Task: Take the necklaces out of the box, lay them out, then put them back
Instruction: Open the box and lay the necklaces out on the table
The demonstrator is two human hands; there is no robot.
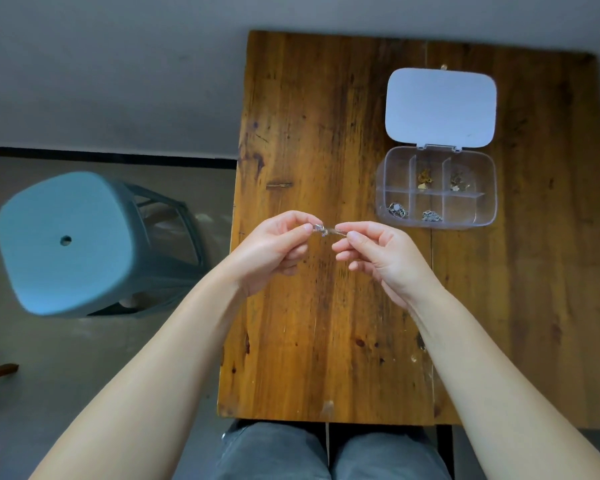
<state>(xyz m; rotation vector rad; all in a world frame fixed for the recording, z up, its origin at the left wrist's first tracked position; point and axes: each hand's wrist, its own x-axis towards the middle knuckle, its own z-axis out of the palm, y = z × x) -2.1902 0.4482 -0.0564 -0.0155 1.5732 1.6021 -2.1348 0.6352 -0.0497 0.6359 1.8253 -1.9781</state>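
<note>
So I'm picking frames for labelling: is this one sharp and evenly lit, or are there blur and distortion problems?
Head view: soft, even light, no hard glare; the hands and necklace are fairly sharp, the box contents small and indistinct; wide-angle bending warps the table edges, and the stool smears near the frame's left.

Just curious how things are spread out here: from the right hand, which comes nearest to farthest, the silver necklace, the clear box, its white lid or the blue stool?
From the right hand:
1. Silver necklace, pinched in its fingertips.
2. Clear box, just beyond, to the right.
3. White lid, flipped open behind the box.
4. Blue stool, on the floor, far left.
</note>
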